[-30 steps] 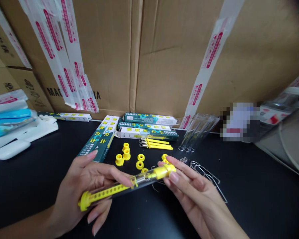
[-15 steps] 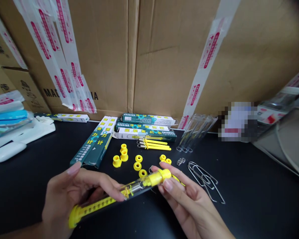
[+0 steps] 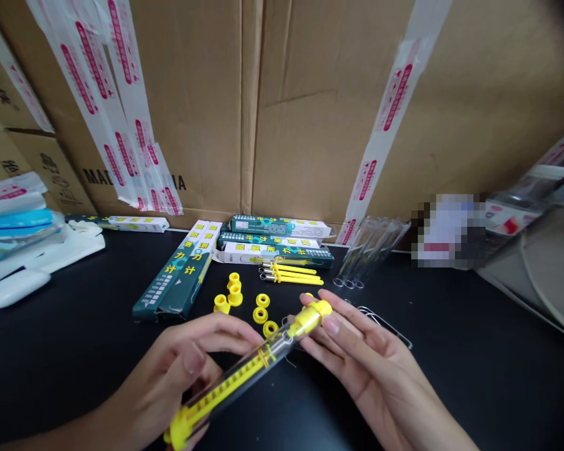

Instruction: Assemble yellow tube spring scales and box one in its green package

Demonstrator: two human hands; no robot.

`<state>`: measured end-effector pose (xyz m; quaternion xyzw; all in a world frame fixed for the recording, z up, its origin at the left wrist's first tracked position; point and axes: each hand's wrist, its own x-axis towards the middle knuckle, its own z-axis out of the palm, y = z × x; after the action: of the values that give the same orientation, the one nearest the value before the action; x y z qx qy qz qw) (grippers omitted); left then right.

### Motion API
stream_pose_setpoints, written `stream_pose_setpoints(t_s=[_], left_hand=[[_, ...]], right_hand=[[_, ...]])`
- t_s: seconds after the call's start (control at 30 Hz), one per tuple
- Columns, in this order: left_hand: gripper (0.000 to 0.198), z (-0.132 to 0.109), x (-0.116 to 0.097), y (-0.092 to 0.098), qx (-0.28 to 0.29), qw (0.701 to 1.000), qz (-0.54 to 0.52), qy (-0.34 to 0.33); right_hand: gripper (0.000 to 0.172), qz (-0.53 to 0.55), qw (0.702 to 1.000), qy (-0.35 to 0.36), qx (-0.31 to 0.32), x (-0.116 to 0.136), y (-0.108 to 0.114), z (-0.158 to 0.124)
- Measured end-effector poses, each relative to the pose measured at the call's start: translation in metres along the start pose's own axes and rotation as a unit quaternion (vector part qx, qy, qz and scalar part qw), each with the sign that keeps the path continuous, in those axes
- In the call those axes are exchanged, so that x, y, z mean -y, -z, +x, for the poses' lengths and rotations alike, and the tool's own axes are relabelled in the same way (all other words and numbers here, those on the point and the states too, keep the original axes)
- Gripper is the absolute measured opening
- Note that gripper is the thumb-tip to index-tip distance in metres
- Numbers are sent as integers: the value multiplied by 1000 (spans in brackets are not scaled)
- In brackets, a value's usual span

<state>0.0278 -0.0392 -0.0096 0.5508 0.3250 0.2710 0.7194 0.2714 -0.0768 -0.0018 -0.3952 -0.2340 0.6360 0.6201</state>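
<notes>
A tubular spring scale slants across the front of the table between my hands, its upper end to the right. Inside its clear tube show a yellow graduated rod and a metal spring. My right hand pinches the yellow cap at the upper end. My left hand holds the lower part of the tube, fingers behind it and thumb lifted off; a yellow collar closes that end. Beyond the tube lie yellow flanged caps and yellow rings. Wire hooks are partly hidden by my right hand.
Several yellow rods lie behind the rings, beside clear tubes leaning at the back. Green and white printed boxes lie behind the caps. A large cardboard box walls off the back. White gloves lie at left.
The spring scale has tilted more steeply, its capped end moving up and right with my right hand. My left hand has shifted right, and its thumb now points toward the tube.
</notes>
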Motion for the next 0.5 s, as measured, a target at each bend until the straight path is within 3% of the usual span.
stream_pose_setpoints(t_s=[0.2,0.33,0.5], left_hand=[[74,9,-4,9,61,992,-101,-33],[60,10,-11,22,110,991,-67,-29],[57,9,-16,24,183,982,-37,-19]], right_hand=[[41,-6,998,41,-44,15,6,8],[49,-12,996,60,-72,21,11,10],[57,-30,996,54,-68,22,12,9]])
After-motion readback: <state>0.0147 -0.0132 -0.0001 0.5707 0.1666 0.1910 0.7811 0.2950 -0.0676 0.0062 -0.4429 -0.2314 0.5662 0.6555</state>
